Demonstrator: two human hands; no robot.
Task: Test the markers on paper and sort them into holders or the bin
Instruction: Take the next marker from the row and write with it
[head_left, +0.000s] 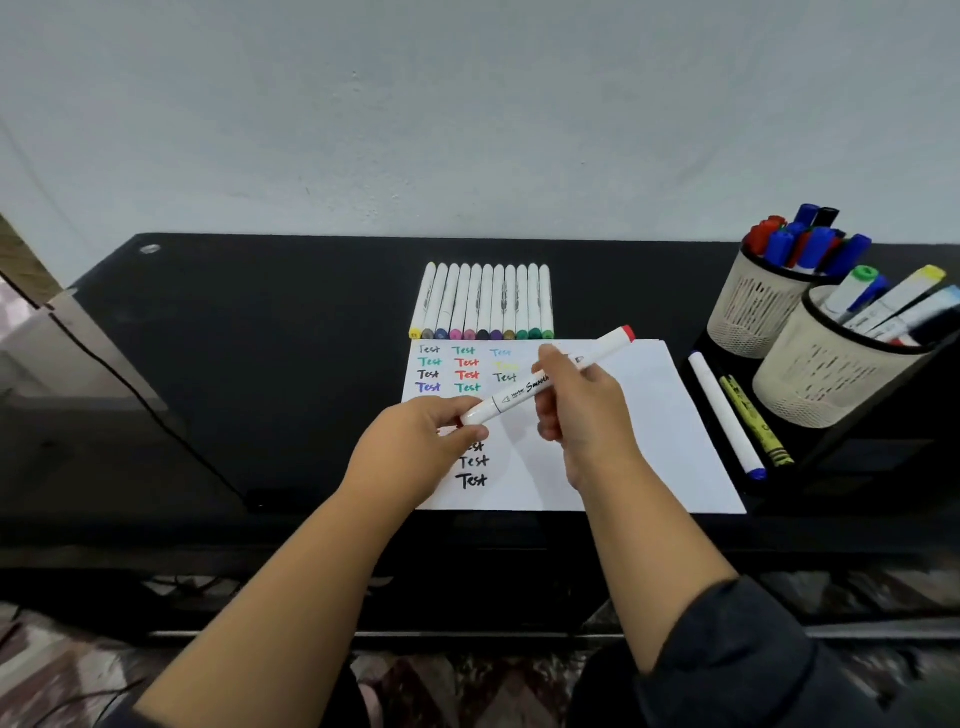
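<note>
Two mesh holders hold capped markers, while both hands, left and right, pinch one white marker over the paper.

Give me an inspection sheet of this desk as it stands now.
Surface: black desk, against a pale wall.
Job's things: white paper with coloured "Test" marks; row of markers lying beyond it; red-capped marker held over the paper; two mesh holders, far holder and near holder, both holding markers.
Clutter: a white marker and a yellow marker lying beside the holders.
Hands: left hand pinches the marker's lower end; right hand grips its barrel.
Cables: dark cable across the desk's left side.
Surroundings: patterned floor below; bin not seen.
</note>
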